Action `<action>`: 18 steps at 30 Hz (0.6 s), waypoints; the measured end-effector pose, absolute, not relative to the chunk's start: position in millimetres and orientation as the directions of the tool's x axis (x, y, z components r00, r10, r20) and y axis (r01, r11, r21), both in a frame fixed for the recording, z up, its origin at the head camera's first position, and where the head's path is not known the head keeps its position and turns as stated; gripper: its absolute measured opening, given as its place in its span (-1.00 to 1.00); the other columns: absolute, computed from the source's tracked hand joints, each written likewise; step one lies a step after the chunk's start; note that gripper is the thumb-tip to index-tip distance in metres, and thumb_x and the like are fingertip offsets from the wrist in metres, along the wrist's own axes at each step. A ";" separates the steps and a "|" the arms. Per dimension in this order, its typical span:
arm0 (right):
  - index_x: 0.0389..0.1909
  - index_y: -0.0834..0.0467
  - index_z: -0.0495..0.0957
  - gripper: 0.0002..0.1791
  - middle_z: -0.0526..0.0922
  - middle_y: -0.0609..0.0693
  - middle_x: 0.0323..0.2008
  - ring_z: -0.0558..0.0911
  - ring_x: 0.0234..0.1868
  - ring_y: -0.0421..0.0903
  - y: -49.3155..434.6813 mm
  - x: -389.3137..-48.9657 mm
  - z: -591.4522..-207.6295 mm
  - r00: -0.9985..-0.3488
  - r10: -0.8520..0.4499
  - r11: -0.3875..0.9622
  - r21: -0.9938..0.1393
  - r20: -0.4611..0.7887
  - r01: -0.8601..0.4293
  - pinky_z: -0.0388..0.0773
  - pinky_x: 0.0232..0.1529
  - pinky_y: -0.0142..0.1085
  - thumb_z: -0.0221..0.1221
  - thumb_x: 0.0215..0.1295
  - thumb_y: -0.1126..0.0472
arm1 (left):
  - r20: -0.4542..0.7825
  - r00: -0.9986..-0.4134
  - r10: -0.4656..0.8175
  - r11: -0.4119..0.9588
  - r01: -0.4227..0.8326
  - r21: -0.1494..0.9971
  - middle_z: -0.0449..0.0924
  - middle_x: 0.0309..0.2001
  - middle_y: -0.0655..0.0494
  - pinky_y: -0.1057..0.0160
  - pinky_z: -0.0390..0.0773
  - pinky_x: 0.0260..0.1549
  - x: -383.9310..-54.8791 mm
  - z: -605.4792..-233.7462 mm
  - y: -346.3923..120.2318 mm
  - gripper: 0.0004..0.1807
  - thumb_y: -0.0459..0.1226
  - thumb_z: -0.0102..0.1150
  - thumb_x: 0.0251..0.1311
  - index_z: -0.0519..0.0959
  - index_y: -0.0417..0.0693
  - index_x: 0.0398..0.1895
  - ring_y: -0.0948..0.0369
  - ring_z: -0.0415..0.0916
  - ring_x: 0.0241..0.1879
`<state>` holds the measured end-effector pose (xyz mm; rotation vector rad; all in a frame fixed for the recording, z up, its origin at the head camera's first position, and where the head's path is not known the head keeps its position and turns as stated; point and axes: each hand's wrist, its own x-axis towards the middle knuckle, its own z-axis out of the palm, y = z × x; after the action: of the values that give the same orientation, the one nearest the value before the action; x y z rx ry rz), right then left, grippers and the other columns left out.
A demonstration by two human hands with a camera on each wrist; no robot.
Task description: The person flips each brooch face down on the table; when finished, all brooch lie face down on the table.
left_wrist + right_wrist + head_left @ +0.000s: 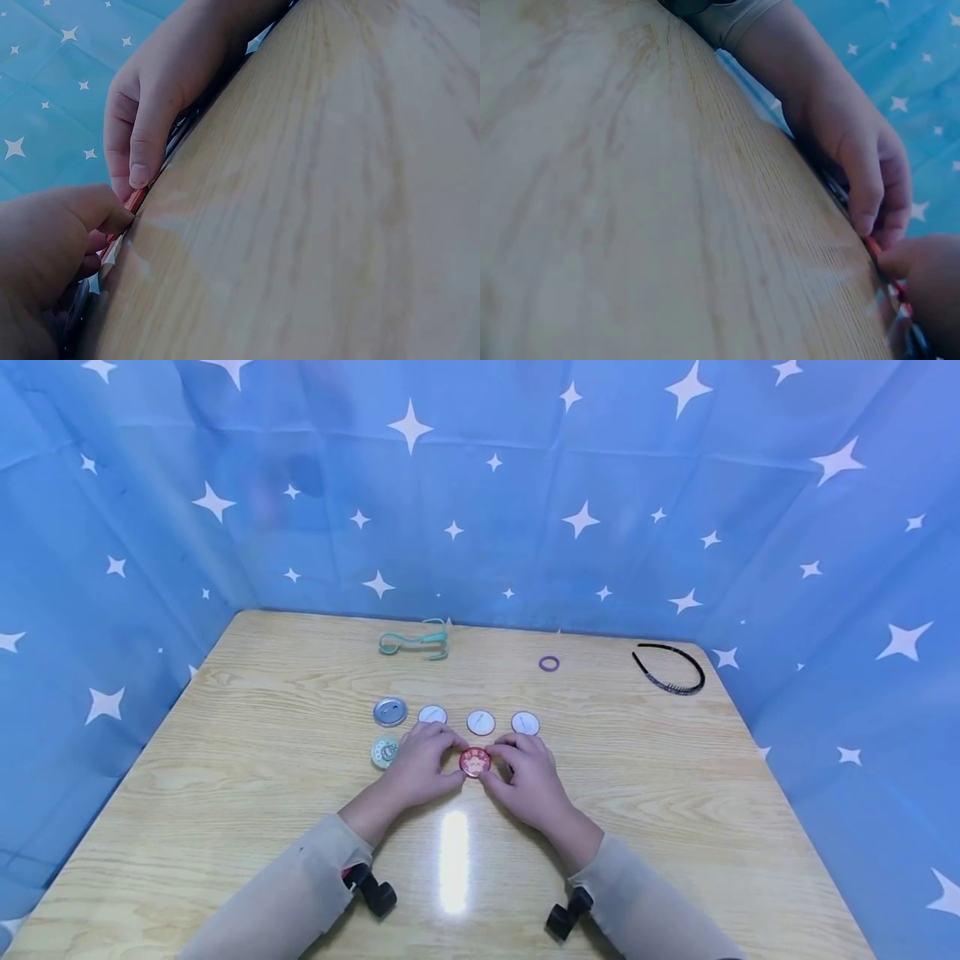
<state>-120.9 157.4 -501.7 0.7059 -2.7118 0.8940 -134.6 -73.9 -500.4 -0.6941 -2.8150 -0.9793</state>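
Observation:
A red round button badge point(475, 762) with a pale design faces up on the table, between my two hands. My left hand point(425, 766) pinches its left edge with thumb and forefinger. On the opposite edge my right hand point(531, 779) pinches it the same way. Both wrist views show the red badge point(136, 200) edge-on at the fingertips, low at the tabletop. A pale green badge point(383, 752) lies left of my left hand, partly covered by it. Behind the hands runs a row: a silver badge back point(390, 712) and white round badges point(481, 722) with thin pin lines.
Toward the back of the wooden table point(300, 677) lie a teal hook-shaped item point(416, 639), a small purple ring point(549, 663) and a black headband point(678, 689). A blue curtain point(487, 527) with white stars hangs around the table's back and sides.

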 end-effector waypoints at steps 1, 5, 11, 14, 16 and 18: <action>0.04 0.11 0.78 -0.61 0.68 0.04 0.10 0.53 0.17 0.10 157.0 -120.8 -501.8 -0.865 -0.376 0.700 -0.509 0.333 -0.500 0.36 0.25 0.16 0.49 0.25 0.04 | 0.222 -0.893 0.392 0.692 0.445 0.568 0.64 0.05 0.12 -0.08 0.37 0.24 -134.5 -500.2 -74.3 -0.60 -0.08 0.52 0.13 0.74 0.05 0.03 0.02 0.46 0.16; 0.01 0.11 0.78 -0.63 0.69 0.04 0.07 0.54 0.14 0.11 156.8 -120.5 -500.9 -0.857 -0.378 0.690 -0.510 0.351 -0.514 0.38 0.21 0.16 0.51 0.22 0.06 | 0.237 -0.886 0.398 0.679 0.458 0.574 0.62 -0.18 0.21 -0.03 0.38 0.14 -134.8 -499.6 -73.8 -0.65 -0.10 0.56 0.12 0.74 0.08 -0.03 0.08 0.45 0.00; 0.01 0.11 0.78 -0.63 0.71 0.04 0.04 0.54 0.13 0.11 157.6 -120.4 -499.6 -0.855 -0.375 0.680 -0.521 0.357 -0.516 0.39 0.19 0.13 0.54 0.22 0.06 | 0.261 -0.886 0.382 0.640 0.458 0.618 0.57 -0.38 0.31 -0.01 0.36 0.10 -135.1 -499.3 -71.7 -0.71 -0.16 0.61 0.08 0.73 0.08 -0.16 0.12 0.43 -0.07; 0.03 0.10 0.78 -0.61 0.71 0.01 0.01 0.53 0.11 0.08 158.0 -120.6 -499.4 -0.866 -0.365 0.680 -0.537 0.342 -0.499 0.39 0.18 0.08 0.55 0.22 0.06 | 0.250 -0.896 0.367 0.629 0.437 0.643 0.58 -0.41 0.32 -0.02 0.35 0.11 -133.7 -496.8 -71.0 -0.71 -0.20 0.62 0.05 0.71 0.08 -0.18 0.13 0.44 -0.08; 0.04 0.09 0.78 -0.59 0.71 -0.02 -0.06 0.52 0.05 0.05 157.6 -120.3 -498.9 -0.874 -0.359 0.677 -0.552 0.328 -0.486 0.38 0.15 0.03 0.56 0.20 0.08 | 0.234 -0.904 0.358 0.627 0.418 0.657 0.58 -0.43 0.34 -0.02 0.35 0.11 -132.7 -496.0 -71.3 -0.69 -0.21 0.63 0.04 0.70 0.09 -0.17 0.14 0.44 -0.09; 0.05 0.10 0.77 -0.58 0.70 -0.07 -0.17 0.51 0.02 0.03 157.7 -120.4 -499.2 -0.878 -0.356 0.671 -0.566 0.320 -0.479 0.37 0.15 -0.01 0.57 0.18 0.12 | 0.215 -0.911 0.353 0.626 0.400 0.669 0.58 -0.44 0.36 -0.02 0.34 0.13 -132.7 -496.1 -71.5 -0.69 -0.23 0.63 0.03 0.68 0.11 -0.19 0.15 0.45 -0.08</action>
<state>-120.4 157.7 -499.2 0.6816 -2.7020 0.9929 -132.7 -71.5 -496.1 -0.6434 -2.7753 -1.1663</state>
